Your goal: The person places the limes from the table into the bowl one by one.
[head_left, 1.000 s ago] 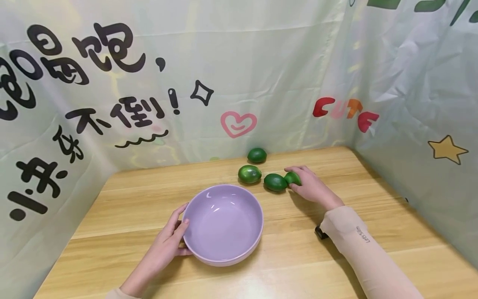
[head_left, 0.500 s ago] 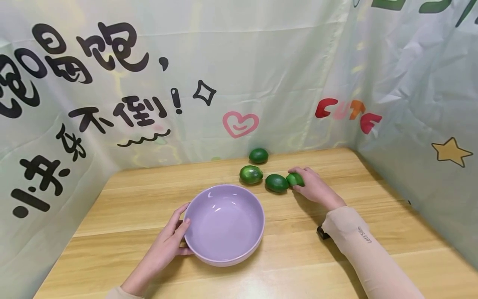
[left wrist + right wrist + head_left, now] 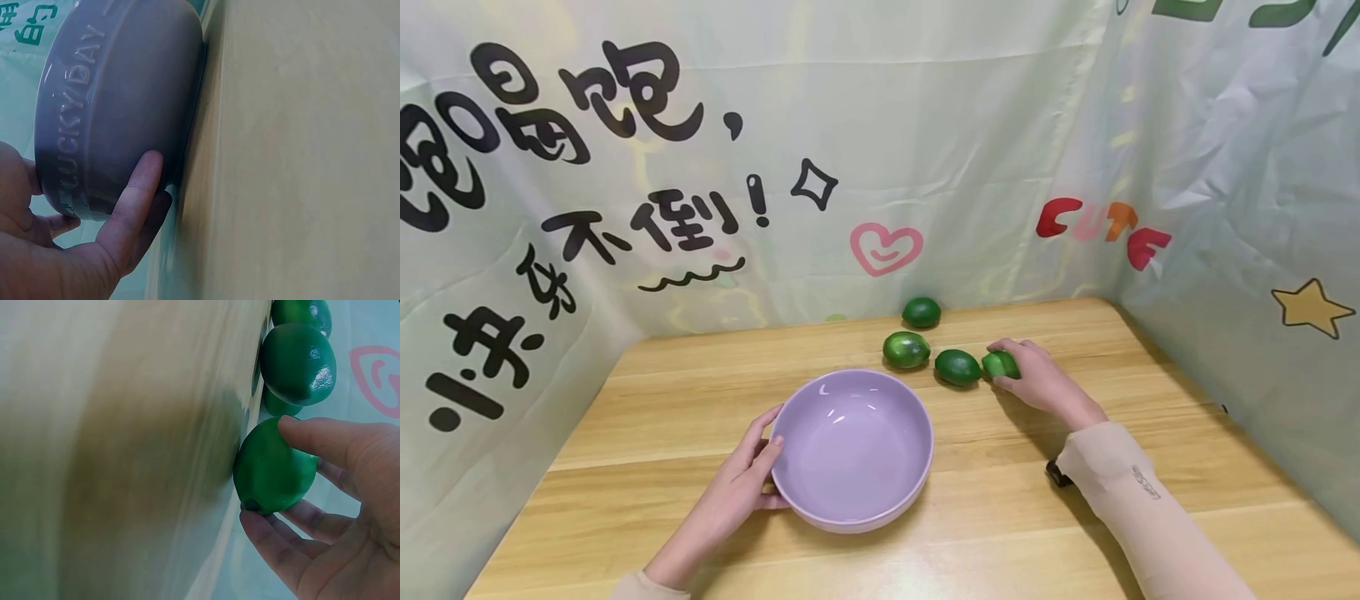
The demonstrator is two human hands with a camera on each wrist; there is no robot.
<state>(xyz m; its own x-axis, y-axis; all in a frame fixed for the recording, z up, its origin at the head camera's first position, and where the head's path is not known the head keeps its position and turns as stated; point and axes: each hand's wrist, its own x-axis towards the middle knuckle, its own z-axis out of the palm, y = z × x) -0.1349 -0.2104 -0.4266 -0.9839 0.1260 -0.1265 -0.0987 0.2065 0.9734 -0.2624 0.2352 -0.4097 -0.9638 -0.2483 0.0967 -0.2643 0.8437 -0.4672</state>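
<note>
A round lavender bowl (image 3: 853,450) stands on the table, with raised "LUCKY DAY" letters on its outer wall in the left wrist view. My left hand (image 3: 748,471) holds its left side, thumb at the rim and other fingers along the outer wall (image 3: 137,94). At the back right, my right hand (image 3: 1037,379) grips a bright green lime (image 3: 1000,365) between thumb and fingers; in the right wrist view this lime (image 3: 272,469) is right at the table surface. Just left of it lies a darker green lime (image 3: 958,367). Part of the gripped lime is hidden by the fingers.
Two more limes lie farther back: a mottled lime (image 3: 906,350) and a dark lime (image 3: 921,312) by the back edge. Printed cloth (image 3: 970,150) hangs behind and at both sides of the wooden table (image 3: 662,408).
My right hand has shifted slightly right with the bright lime, and a small gap now shows between it and the darker lime. The left hand and bowl stay put; the head view turns slightly.
</note>
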